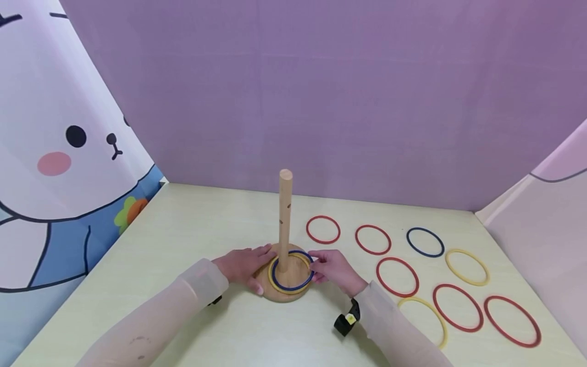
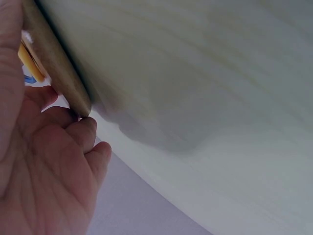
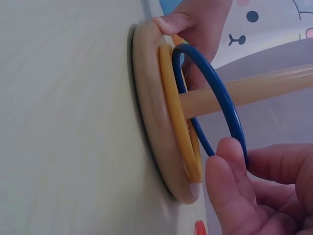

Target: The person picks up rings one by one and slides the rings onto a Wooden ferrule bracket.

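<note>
A wooden post [image 1: 285, 219] rises from a round wooden base [image 1: 275, 294] on the table. On the base lies a yellow ring [image 3: 172, 107] around the post. Above it, a blue ring [image 3: 222, 93] also circles the post, tilted, with its near side lifted off the yellow one. My right hand [image 1: 337, 270] pinches the blue ring's edge between thumb and fingers. My left hand [image 1: 243, 266] rests on the left edge of the base, fingers spread; in the left wrist view its fingertips touch the rim.
To the right lie several red rings [image 1: 323, 229], another blue ring [image 1: 425, 242] and two yellow rings [image 1: 468, 267] flat on the pale table [image 1: 206, 214]. One yellow ring is partly hidden by the right sleeve [image 1: 399, 326]. A purple cloth backdrop [image 1: 321, 102] stands behind.
</note>
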The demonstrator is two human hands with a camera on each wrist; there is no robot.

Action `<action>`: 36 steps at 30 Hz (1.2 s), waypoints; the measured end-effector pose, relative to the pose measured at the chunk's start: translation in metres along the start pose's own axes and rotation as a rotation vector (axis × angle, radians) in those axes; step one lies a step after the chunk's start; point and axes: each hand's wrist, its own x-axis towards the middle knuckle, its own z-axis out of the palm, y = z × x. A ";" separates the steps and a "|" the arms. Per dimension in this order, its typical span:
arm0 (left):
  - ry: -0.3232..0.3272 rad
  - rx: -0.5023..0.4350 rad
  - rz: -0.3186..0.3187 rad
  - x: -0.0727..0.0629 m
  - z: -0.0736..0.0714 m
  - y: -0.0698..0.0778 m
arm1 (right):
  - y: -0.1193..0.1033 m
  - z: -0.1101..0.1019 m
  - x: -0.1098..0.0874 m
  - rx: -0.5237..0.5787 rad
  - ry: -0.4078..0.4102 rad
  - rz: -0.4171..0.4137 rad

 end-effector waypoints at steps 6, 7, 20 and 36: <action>0.016 0.006 0.016 0.000 0.002 -0.001 | 0.000 0.001 0.003 -0.153 0.042 -0.011; 0.017 0.009 0.017 0.000 0.002 -0.002 | 0.000 0.002 0.003 -0.181 0.042 -0.013; 0.006 0.005 0.011 0.001 0.001 -0.002 | 0.002 0.002 0.008 -0.242 0.006 -0.002; 0.008 0.001 0.011 0.001 0.001 -0.001 | -0.002 0.008 0.010 -0.219 0.003 -0.013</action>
